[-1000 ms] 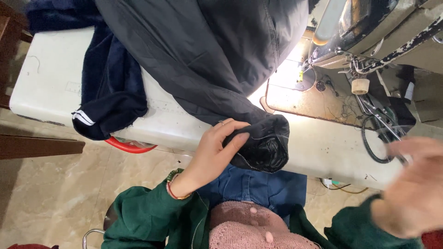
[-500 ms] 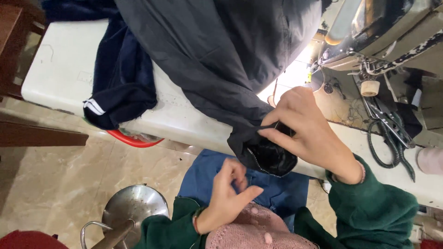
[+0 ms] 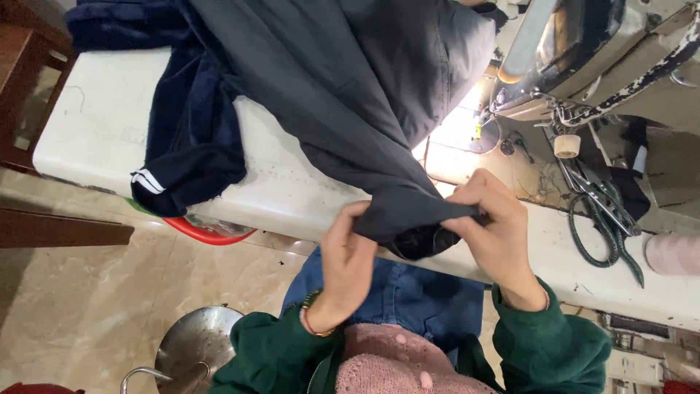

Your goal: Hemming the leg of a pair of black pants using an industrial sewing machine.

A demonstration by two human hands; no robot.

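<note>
A large dark grey garment [image 3: 350, 95] drapes over the white sewing table [image 3: 95, 124] and narrows to a cuff-like end at the table's front edge. My left hand [image 3: 348, 263] pinches that end from the left. My right hand [image 3: 492, 226] grips the same end from the right, fingers closed over the fabric. Both hands hold the cloth stretched between them, just in front of the sewing machine [image 3: 583, 58]. I wear green sleeves and a bracelet on the left wrist.
A navy garment with white stripes [image 3: 189, 153] hangs off the table's left part. Large scissors [image 3: 601, 219] and a pink thread cone [image 3: 674, 254] lie at the right. A red bin rim [image 3: 211, 235] and a steel bowl [image 3: 193, 343] sit on the floor below.
My left hand rose from my lap and took the garment's end. My right hand shifted its grip, and the end is now pulled out between both hands.
</note>
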